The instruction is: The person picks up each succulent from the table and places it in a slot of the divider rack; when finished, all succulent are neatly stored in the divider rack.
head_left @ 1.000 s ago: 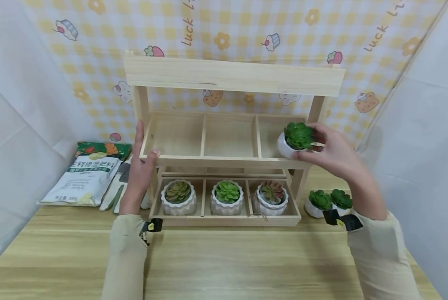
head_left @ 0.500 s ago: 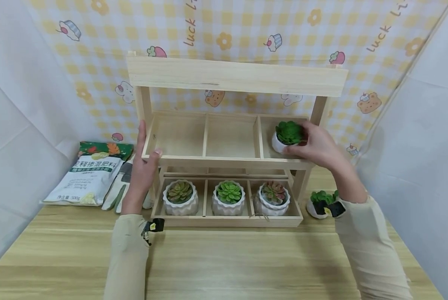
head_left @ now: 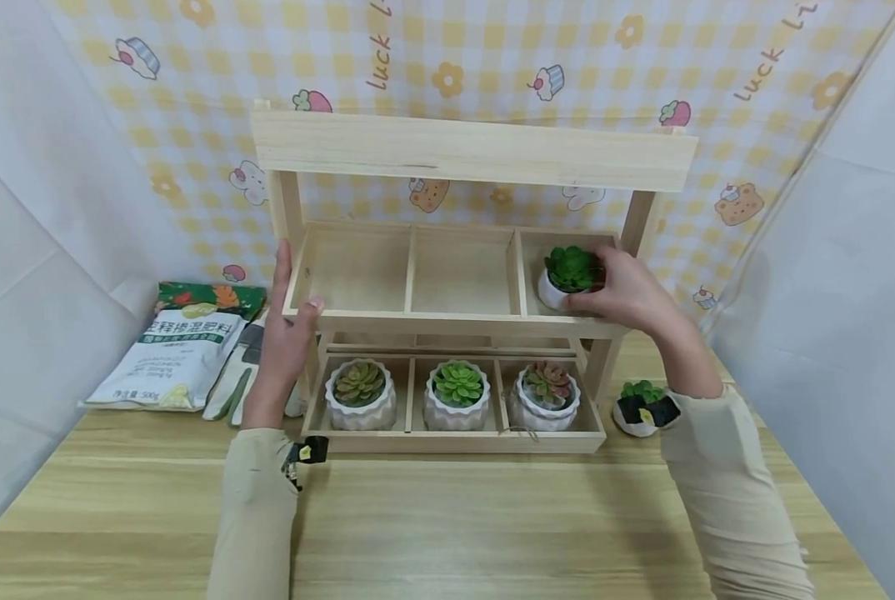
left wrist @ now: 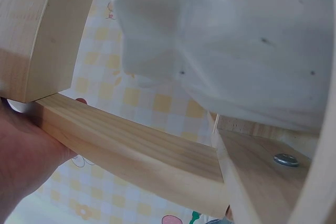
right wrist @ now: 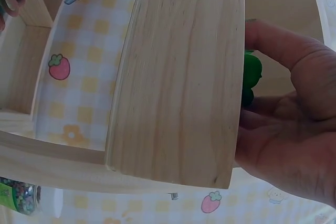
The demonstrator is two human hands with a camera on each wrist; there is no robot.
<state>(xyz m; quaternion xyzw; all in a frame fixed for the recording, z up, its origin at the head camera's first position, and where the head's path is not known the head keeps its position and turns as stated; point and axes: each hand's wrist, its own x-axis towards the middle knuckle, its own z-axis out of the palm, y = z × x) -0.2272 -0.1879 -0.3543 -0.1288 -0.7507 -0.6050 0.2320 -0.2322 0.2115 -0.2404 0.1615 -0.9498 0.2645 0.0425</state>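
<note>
A two-tier wooden plant stand (head_left: 462, 327) stands on the table, each tier split into three compartments. My right hand (head_left: 631, 287) grips a small potted succulent (head_left: 571, 268), dark green in a white pot, inside the upper tier's right compartment. In the right wrist view, the tray's end board hides most of that succulent (right wrist: 252, 77). My left hand (head_left: 286, 342) holds the upper tier's left end, thumb over the front edge and index finger straight along the side. Below, the lower tier holds three succulents in scalloped white pots: brownish (head_left: 361, 396), bright green (head_left: 457, 396) and reddish (head_left: 545, 396).
Right of the stand, a small green potted succulent (head_left: 635, 417) is partly hidden by the right wrist's camera strap. A white and green fertilizer bag (head_left: 170, 354) and gloves (head_left: 230, 379) lie at the left. A jar of coloured beads (right wrist: 18, 195) shows in the right wrist view.
My right hand has moved the potted succulent left and slightly inward, from the compartment's right front corner toward its middle. The left hand keeps its place on the stand.
</note>
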